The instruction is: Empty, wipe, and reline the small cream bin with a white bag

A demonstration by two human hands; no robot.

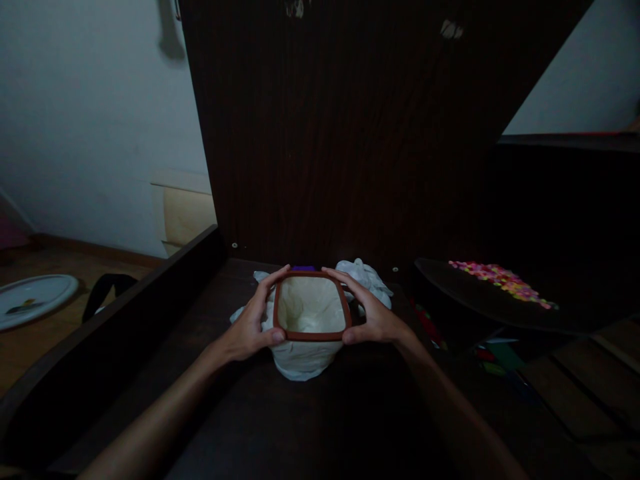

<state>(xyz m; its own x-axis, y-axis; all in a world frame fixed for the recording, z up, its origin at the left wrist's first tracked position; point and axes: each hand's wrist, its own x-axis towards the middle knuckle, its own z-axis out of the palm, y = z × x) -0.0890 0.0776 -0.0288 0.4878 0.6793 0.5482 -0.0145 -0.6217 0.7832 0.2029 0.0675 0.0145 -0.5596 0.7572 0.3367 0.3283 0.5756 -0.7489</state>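
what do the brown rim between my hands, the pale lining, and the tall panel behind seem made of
Rim: probably smooth matte plastic, evenly coloured with rounded corners.
Lining: perhaps thin plastic film, creased and slightly shiny.
Panel: likely dark wood or veneer, showing faint grain.

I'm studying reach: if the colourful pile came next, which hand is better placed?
Probably the right hand: it is nearer the colourful pile, while the left hand is across the brown-rimmed container. Both hold it, though.

Left hand [250,327], one: bare, slender-fingered. Right hand [375,320], one: bare, matching. Left forearm [167,405], one: slim, uncovered. Right forearm [447,399], one: slim, uncovered, partly shadowed.
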